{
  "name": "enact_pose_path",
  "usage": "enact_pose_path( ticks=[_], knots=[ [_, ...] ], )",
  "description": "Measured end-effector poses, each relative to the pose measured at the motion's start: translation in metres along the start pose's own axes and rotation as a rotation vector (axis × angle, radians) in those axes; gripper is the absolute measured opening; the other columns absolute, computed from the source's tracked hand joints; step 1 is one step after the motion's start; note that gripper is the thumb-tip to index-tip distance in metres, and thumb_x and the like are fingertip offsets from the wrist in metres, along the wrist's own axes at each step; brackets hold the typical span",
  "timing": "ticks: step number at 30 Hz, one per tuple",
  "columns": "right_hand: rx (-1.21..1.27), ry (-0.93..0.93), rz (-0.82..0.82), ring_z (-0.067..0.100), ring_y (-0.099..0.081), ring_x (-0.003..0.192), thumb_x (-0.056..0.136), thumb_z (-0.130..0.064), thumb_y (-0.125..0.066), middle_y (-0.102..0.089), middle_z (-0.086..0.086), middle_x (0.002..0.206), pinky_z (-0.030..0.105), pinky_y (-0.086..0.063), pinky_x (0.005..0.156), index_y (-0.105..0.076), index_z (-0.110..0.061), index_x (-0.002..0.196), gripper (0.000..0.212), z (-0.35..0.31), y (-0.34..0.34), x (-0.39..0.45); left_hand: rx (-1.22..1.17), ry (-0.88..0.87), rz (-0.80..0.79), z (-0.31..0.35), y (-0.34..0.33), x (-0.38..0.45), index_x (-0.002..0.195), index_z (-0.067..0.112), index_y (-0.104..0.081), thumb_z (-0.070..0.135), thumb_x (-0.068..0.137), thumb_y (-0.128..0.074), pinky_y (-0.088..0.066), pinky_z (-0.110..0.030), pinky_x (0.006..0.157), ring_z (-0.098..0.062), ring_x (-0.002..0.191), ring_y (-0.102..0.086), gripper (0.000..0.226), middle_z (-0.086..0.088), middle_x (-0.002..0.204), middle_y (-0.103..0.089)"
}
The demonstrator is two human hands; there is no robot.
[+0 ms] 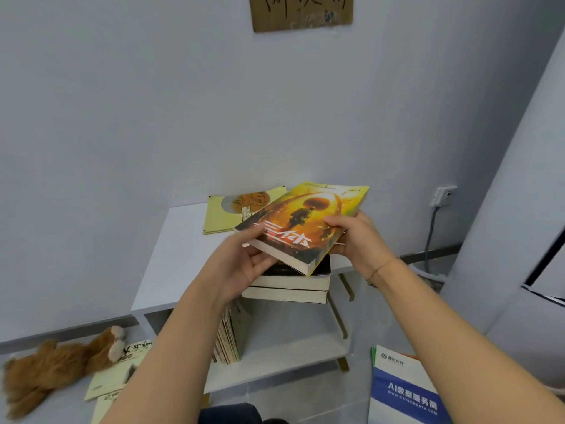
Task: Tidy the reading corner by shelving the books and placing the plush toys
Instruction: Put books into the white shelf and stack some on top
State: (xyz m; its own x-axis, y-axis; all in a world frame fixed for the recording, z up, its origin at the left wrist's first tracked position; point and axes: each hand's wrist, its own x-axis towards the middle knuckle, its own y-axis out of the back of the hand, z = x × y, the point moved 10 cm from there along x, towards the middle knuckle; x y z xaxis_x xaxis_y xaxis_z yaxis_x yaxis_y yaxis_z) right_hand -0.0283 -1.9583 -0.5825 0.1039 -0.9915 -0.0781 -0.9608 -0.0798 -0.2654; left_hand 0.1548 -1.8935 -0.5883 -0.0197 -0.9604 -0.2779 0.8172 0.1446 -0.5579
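Both hands hold one yellow-orange book [302, 224] above the counter [183, 255].

Left hand [241, 264] cups the book's lower-left corner at 8 o'clock, fingers curled beneath it; right hand [357, 237] pinches the right edge at 3 o'clock, thumb on the cover. Directly underneath sits a stack of books [290, 286]. Away at 7 o'clock, a brown plush toy [55, 365] lies on the floor.
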Motion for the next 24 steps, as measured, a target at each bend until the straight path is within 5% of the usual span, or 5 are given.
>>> enact_pose_path(
  ticks=[7, 10, 14, 17, 24],
  knots=[
    [-0.185, 0.052, 0.190, 0.021, -0.063, 0.069, 0.088, -0.013, -0.060, -0.066, 0.006, 0.072, 0.029, -0.052, 0.064, -0.064, -0.012, 0.074, 0.015, 0.003, 0.005, 0.014, 0.398, -0.035, 0.110, 0.009, 0.026, 0.010, 0.125, 0.011, -0.054, 0.023, 0.087, -0.069, -0.059, -0.031, 0.065, -0.016, 0.082, -0.069, 0.042, -0.009, 0.108, -0.069],
    [-0.374, 0.087, 0.257, 0.022, -0.067, 0.089, 0.088, -0.022, -0.063, -0.070, 0.008, 0.097, 0.037, -0.056, 0.083, -0.070, -0.012, 0.103, 0.019, 0.013, 0.010, 0.012, 0.676, -0.145, 0.309, 0.020, 0.044, 0.008, 0.125, 0.018, -0.055, 0.028, 0.083, -0.074, -0.055, -0.041, 0.088, -0.022, 0.094, -0.068, 0.047, -0.009, 0.112, -0.068],
    [-0.392, 0.107, 0.174, 0.017, -0.060, 0.101, 0.089, -0.024, -0.063, -0.057, 0.003, 0.118, 0.033, -0.053, 0.087, -0.052, -0.017, 0.127, 0.040, 0.023, -0.004, 0.007, 1.155, -0.384, 0.439, 0.047, 0.028, 0.003, 0.125, 0.016, -0.061, 0.033, 0.085, -0.070, -0.043, -0.028, 0.085, -0.018, 0.106, -0.056, 0.045, -0.006, 0.123, -0.061],
    [-0.655, 0.106, 0.222, 0.021, -0.043, 0.125, 0.084, -0.037, -0.068, -0.035, 0.005, 0.139, 0.036, -0.039, 0.103, -0.037, -0.018, 0.139, 0.066, 0.024, 0.001, 0.006, 1.500, -0.239, 0.488, 0.049, 0.031, 0.012, 0.131, 0.024, -0.055, 0.048, 0.085, -0.064, -0.037, -0.038, 0.102, -0.028, 0.129, -0.038, 0.053, -0.007, 0.137, -0.046],
    [-0.392, -0.256, 0.129, 0.022, -0.058, 0.108, 0.065, -0.066, -0.070, -0.063, 0.004, 0.119, 0.041, -0.050, 0.089, -0.045, -0.017, 0.126, 0.083, 0.075, 0.012, 0.004, 0.827, 0.133, 0.157, -0.003, 0.041, 0.038, 0.110, 0.016, -0.064, 0.052, 0.084, -0.066, -0.051, -0.034, 0.093, -0.021, 0.094, -0.069, 0.044, -0.004, 0.100, -0.073]
  ],
)
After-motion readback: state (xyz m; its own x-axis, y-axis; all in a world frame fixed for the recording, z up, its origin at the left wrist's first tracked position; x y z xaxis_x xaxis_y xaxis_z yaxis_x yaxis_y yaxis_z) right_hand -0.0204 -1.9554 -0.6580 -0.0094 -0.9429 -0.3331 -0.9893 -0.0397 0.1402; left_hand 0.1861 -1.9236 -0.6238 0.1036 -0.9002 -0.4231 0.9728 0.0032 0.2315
